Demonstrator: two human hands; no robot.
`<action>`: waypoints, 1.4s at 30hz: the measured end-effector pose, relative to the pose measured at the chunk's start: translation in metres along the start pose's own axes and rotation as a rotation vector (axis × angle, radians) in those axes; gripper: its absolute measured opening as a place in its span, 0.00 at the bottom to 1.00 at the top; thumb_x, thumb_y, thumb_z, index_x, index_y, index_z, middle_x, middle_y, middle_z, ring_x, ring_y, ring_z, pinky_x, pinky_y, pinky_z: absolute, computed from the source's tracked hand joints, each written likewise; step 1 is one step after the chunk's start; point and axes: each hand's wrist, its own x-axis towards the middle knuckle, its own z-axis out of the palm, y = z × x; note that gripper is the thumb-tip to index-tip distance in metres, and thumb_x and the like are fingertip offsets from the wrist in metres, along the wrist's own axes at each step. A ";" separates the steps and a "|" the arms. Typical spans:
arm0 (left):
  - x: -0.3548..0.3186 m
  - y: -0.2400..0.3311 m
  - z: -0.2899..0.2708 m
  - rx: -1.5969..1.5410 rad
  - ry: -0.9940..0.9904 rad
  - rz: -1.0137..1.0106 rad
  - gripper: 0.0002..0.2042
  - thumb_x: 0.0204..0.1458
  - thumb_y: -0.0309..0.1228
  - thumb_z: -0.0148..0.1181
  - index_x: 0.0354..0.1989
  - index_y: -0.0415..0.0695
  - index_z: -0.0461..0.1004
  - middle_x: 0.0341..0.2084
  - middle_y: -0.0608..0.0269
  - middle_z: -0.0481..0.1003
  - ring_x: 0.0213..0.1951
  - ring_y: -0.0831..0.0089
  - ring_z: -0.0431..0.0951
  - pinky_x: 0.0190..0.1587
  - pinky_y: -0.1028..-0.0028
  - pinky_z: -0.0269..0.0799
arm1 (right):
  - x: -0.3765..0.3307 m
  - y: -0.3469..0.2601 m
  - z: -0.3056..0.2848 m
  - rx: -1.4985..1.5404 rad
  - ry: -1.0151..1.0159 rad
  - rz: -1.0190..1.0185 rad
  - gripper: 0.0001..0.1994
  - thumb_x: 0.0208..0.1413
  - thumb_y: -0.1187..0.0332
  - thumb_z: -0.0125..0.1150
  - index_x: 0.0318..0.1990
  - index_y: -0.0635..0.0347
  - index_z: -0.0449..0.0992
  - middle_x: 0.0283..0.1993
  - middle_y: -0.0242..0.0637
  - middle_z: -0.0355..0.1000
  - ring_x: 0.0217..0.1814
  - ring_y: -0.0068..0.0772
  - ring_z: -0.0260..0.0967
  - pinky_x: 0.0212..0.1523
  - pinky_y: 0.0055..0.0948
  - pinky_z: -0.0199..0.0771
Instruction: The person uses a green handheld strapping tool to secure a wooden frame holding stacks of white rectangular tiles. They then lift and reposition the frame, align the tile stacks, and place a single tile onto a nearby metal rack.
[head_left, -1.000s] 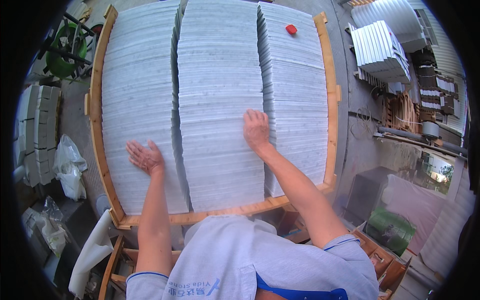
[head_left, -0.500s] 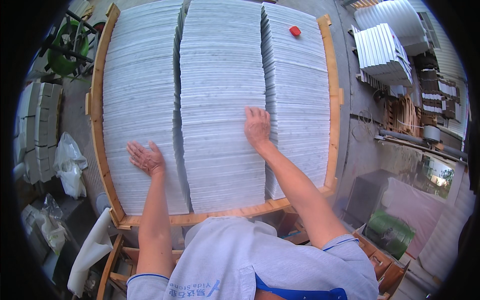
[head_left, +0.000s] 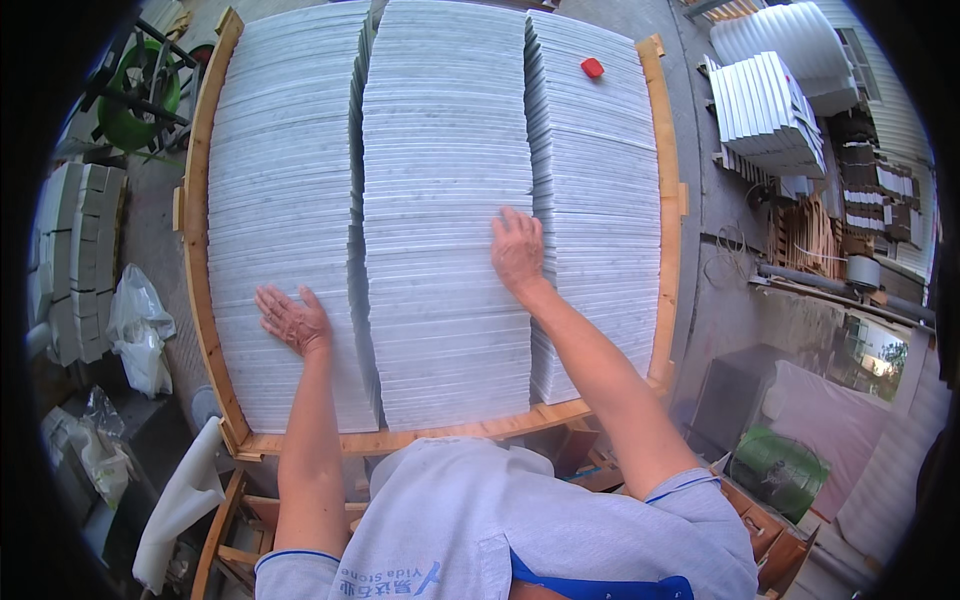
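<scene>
My left hand [head_left: 293,320] and right hand [head_left: 517,250] lie flat and open on the tiles [head_left: 445,200], mid-frame. I should press gently and evenly. Fingers must stay out of the gaps.

Both bare forearms reach forward from the near edge. The left hand [head_left: 293,320] lies flat, palm down, fingers spread and pointing far and slightly left. The right hand [head_left: 517,250] sits farther out, also palm down with fingers loosely together, its arm angled leftward from the right shoulder.

Pale grey veined stone tiles [head_left: 445,200], tan wooden crate [head_left: 205,300], small red block [head_left: 592,67].
</scene>
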 end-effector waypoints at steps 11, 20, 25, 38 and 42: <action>0.000 0.001 -0.002 -0.015 0.013 0.003 0.34 0.62 0.50 0.40 0.70 0.38 0.51 0.72 0.54 0.46 0.74 0.62 0.41 0.72 0.55 0.36 | 0.012 0.002 0.001 0.033 -0.007 0.042 0.15 0.51 0.73 0.54 0.48 0.64 0.73 0.48 0.40 0.71 0.51 0.40 0.67 0.55 0.41 0.63; 0.001 0.000 -0.001 0.033 -0.005 0.003 0.34 0.62 0.50 0.40 0.71 0.38 0.50 0.73 0.55 0.44 0.74 0.63 0.40 0.72 0.57 0.34 | 0.022 0.003 0.012 -0.038 -0.009 0.091 0.17 0.52 0.72 0.53 0.51 0.58 0.74 0.42 0.37 0.69 0.46 0.40 0.66 0.54 0.41 0.63; 0.000 0.001 -0.003 -0.009 0.033 0.015 0.34 0.62 0.50 0.41 0.70 0.38 0.50 0.73 0.55 0.45 0.74 0.62 0.41 0.72 0.57 0.34 | 0.026 0.005 0.011 -0.058 -0.037 0.076 0.15 0.53 0.72 0.52 0.49 0.59 0.75 0.41 0.37 0.68 0.45 0.40 0.66 0.54 0.41 0.63; 0.000 0.000 -0.001 -0.002 0.030 0.013 0.34 0.61 0.49 0.43 0.70 0.39 0.50 0.72 0.55 0.46 0.73 0.61 0.42 0.72 0.56 0.37 | 0.039 0.014 0.012 -0.001 0.007 -0.003 0.08 0.53 0.73 0.52 0.37 0.62 0.75 0.51 0.41 0.72 0.51 0.40 0.68 0.55 0.41 0.63; 0.000 0.000 -0.002 -0.012 0.028 0.013 0.34 0.61 0.49 0.42 0.70 0.39 0.50 0.72 0.55 0.46 0.73 0.62 0.42 0.72 0.56 0.36 | 0.043 0.017 0.015 0.002 0.034 0.015 0.08 0.53 0.72 0.51 0.39 0.62 0.75 0.50 0.39 0.72 0.50 0.39 0.69 0.54 0.41 0.63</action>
